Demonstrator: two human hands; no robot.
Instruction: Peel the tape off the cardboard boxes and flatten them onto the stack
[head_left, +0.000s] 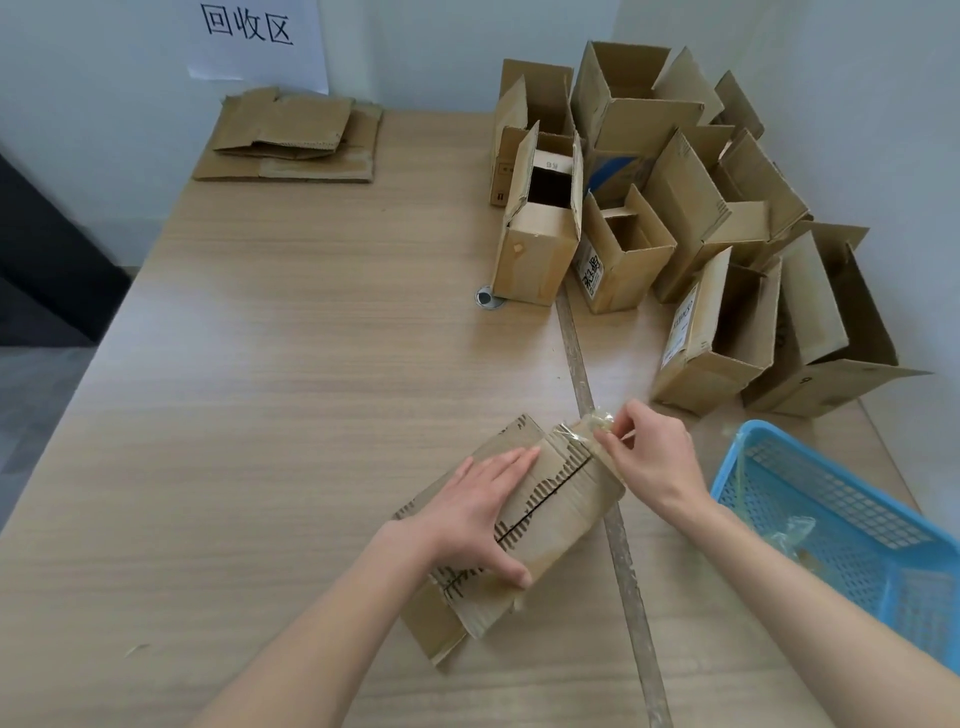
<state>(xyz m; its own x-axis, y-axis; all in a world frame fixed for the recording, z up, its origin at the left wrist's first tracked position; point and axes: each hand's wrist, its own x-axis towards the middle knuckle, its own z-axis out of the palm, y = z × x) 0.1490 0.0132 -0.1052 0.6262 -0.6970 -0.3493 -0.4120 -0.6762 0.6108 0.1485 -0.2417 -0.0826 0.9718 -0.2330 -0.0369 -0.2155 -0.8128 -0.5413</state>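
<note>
A small cardboard box (566, 499) lies on its side on the wooden table (291, 364), near the front. My left hand (480, 512) lies flat on top of it with straight fingers and the thumb down its near side. My right hand (652, 457) pinches a strip of clear tape (592, 423) that lifts off the box's far end. A stack of flattened cardboard (291, 137) lies at the far left by the wall. Several open boxes (675, 223) stand crowded at the far right.
A blue plastic basket (852, 530) with crumpled clear tape inside sits at the right front. A grey seam strip (608, 493) runs down the table beside the box. A paper sign (254, 36) hangs on the wall above the stack. A round cable hole (487, 298) lies mid-table.
</note>
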